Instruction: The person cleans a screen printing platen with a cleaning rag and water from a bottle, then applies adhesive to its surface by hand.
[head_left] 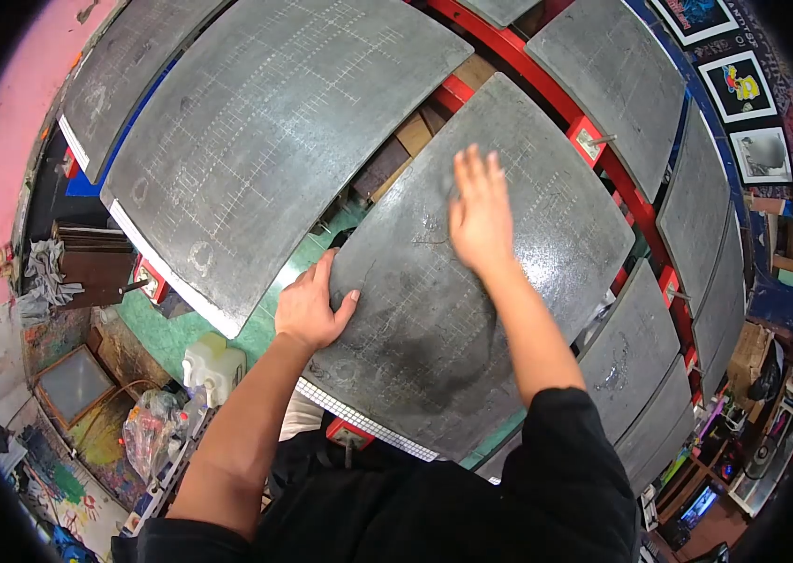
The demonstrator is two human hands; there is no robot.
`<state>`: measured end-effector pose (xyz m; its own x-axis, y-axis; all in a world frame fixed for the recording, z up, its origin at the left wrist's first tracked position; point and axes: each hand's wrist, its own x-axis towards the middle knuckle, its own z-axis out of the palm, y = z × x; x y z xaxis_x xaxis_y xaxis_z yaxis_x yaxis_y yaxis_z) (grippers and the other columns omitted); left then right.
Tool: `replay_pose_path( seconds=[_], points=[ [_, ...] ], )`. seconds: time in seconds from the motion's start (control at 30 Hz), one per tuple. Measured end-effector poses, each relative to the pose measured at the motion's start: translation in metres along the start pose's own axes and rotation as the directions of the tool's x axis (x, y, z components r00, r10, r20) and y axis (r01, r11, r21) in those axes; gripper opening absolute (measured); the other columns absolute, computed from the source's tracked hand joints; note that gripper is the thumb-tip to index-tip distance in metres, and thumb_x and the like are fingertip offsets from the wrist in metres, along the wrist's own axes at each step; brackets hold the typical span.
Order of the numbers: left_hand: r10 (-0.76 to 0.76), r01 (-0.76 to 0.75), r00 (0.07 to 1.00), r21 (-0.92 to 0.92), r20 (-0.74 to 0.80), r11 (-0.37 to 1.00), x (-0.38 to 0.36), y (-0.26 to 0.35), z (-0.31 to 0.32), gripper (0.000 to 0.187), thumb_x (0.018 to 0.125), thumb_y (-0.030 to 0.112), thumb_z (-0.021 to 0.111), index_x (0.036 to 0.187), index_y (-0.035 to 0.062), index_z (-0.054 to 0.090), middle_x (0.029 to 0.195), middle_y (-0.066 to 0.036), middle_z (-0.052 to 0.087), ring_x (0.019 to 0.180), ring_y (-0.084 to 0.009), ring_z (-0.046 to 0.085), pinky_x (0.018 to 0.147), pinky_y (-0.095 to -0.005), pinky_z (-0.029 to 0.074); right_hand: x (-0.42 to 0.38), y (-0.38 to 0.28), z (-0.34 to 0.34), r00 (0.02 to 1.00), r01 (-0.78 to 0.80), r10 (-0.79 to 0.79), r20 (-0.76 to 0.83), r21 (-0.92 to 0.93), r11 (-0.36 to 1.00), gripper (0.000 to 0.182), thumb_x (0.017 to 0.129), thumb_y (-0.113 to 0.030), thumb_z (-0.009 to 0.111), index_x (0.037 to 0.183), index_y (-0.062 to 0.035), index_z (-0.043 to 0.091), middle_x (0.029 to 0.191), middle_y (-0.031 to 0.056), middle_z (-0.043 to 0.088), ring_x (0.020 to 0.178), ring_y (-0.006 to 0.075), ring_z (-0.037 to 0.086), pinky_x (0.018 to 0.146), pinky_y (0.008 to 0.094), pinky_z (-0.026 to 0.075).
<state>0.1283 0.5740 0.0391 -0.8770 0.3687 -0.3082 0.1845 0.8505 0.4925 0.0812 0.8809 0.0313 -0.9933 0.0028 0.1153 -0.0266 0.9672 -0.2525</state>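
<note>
In front of me a grey screen-printing pallet (546,192) with faint white tick marks points away at a slant. Its surface shines as if wet or sticky around the middle. My right hand (483,214) is stretched over its centre, fingers extended; whether the palm touches is hard to tell. At the pallet's left edge lies my left hand (314,305), thumb spread on the top and the other fingers by the rim. Neither hand appears to hold anything. A short dark line or scratch (430,242) shows beside my right hand.
A wider grey pallet (265,122) stands to the left, and more pallets (626,84) sit on the right along a red metal frame (635,202). Below left are a whitish jug (212,364) and a framed screen (75,387). Pictures (739,86) hang at upper right.
</note>
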Motion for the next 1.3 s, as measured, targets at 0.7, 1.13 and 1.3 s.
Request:
replay_pose_path(
  seconds=[0.7, 1.13, 1.3],
  points=[
    [-0.001, 0.0, 0.999, -0.038, -0.033, 0.999, 0.001, 0.005, -0.001, 0.073, 0.089, 0.037, 0.07, 0.151, 0.0105, 0.043, 0.114, -0.025, 0.071, 0.102, -0.0447, 0.069, 0.089, -0.0515, 0.054, 0.16, 0.042, 0.042, 0.89, -0.418, 0.397, -0.222, -0.053, 0.907, 0.063, 0.102, -0.031, 0.051, 0.16, -0.0061, 0.042, 0.17, 0.0124, 0.034, 0.157, 0.0424, 0.025, 0.13, 0.0488, 0.019],
    [-0.014, 0.014, 0.999, -0.001, -0.037, 1.0, 0.0, 0.009, -0.001, 0.072, 0.089, 0.039, 0.069, 0.151, 0.0145, 0.042, 0.117, -0.021, 0.071, 0.103, -0.0411, 0.07, 0.087, -0.051, 0.056, -0.089, 0.23, -0.023, 0.649, -0.717, 0.603, -0.464, -0.108, 0.688, 0.057, 0.094, -0.016, 0.054, 0.149, -0.0011, 0.054, 0.158, 0.0182, 0.05, 0.149, 0.0465, 0.039, 0.126, 0.0504, 0.027],
    [-0.005, 0.006, 0.999, 0.026, -0.043, 1.0, -0.002, 0.006, 0.002, 0.071, 0.09, 0.039, 0.069, 0.151, 0.0143, 0.043, 0.12, -0.02, 0.07, 0.105, -0.041, 0.069, 0.087, -0.0512, 0.056, -0.003, 0.133, -0.017, 0.63, -0.711, 0.665, -0.402, 0.045, 0.701, 0.061, 0.094, -0.024, 0.058, 0.148, 0.0051, 0.053, 0.154, 0.024, 0.053, 0.149, 0.0506, 0.036, 0.127, 0.0515, 0.027]
  ],
)
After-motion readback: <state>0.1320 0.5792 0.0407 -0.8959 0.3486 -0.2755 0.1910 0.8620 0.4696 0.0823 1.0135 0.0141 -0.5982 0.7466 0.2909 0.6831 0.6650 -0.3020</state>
